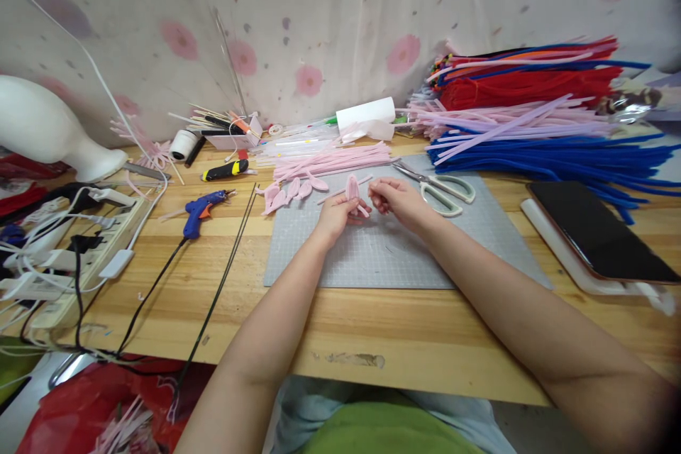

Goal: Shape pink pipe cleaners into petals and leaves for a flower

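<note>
Flowered fabric fills the top of the frame behind a wooden table, with a gray cutting mat lying at the center. Over the mat's upper part, the left hand pinches a pink looped petal between thumb and fingers, the loop standing up in the middle of the frame. Just to its right, the right hand is loosely curled with its fingertips near the petal; I cannot tell whether they hold anything. More pink petals lie left of the hands, below a bundle of pink stems. Scissors rest just beside the right hand, blades toward the upper left. Red stems and blue stems are heaped at the upper right, above a dark phone. On the left side are a blue glue gun, a yellow-and-black knife and, at the edge, a white foam head.
</note>
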`<move>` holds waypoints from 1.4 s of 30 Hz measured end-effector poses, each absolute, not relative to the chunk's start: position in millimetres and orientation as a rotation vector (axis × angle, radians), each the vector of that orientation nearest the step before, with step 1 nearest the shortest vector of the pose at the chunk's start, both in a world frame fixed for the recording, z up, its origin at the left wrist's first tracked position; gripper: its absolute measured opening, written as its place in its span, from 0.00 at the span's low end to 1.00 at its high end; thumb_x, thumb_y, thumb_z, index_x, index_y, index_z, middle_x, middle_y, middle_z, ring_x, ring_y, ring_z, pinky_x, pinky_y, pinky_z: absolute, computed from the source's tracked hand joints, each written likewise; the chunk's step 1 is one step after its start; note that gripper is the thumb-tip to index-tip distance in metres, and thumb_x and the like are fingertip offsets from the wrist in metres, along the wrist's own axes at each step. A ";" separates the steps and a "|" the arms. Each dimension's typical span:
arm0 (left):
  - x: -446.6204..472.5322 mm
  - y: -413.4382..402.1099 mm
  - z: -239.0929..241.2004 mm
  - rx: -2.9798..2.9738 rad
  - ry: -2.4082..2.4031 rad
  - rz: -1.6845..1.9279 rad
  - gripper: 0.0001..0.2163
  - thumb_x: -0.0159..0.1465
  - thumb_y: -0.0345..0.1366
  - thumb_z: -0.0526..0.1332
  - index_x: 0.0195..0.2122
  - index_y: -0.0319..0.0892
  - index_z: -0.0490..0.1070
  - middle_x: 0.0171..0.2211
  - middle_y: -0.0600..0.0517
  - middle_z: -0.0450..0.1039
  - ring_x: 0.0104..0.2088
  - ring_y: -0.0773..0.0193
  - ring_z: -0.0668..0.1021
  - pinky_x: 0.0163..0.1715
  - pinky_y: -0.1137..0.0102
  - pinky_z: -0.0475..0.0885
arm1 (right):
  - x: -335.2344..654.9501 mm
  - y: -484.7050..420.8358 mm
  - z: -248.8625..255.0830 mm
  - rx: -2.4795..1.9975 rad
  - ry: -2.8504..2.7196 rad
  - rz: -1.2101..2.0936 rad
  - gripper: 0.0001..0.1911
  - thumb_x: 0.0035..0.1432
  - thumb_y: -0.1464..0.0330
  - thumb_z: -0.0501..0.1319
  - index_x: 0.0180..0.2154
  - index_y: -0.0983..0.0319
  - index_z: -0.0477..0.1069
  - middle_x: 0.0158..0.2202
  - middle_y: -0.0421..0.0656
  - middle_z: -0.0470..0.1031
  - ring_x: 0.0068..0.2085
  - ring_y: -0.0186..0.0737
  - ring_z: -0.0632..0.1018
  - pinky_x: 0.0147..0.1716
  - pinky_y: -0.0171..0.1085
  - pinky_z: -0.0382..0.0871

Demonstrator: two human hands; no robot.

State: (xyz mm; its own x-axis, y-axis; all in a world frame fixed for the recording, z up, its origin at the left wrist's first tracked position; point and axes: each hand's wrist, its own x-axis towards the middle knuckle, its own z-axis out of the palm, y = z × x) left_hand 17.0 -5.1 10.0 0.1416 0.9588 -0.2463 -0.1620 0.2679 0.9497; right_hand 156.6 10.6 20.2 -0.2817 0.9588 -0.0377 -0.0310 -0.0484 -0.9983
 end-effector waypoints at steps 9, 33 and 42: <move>20.0 -9.7 8.1 1.061 0.912 0.657 0.09 0.56 0.38 0.57 0.29 0.35 0.68 0.26 0.48 0.71 0.26 0.66 0.76 0.25 0.71 0.70 | 164.2 14.4 15.2 -1.121 -1.425 1.658 0.15 0.40 0.59 0.65 0.23 0.66 0.71 0.15 0.37 0.66 0.16 0.26 0.64 0.16 0.31 0.50; 28.2 -12.9 1.5 1.083 0.734 0.801 0.18 0.54 0.50 0.58 0.28 0.37 0.62 0.21 0.57 0.60 0.23 0.70 0.71 0.30 0.66 0.72 | 158.2 8.3 22.7 -0.985 -1.217 1.775 0.13 0.42 0.61 0.66 0.26 0.64 0.69 0.13 0.36 0.66 0.15 0.33 0.69 0.13 0.31 0.61; 24.2 -14.9 10.9 0.976 0.585 0.770 0.14 0.55 0.44 0.59 0.25 0.37 0.60 0.20 0.58 0.56 0.22 0.72 0.68 0.29 0.69 0.72 | 169.5 11.3 21.9 -0.825 -1.149 1.934 0.22 0.51 0.59 0.58 0.46 0.61 0.67 0.21 0.39 0.72 0.22 0.34 0.73 0.21 0.33 0.66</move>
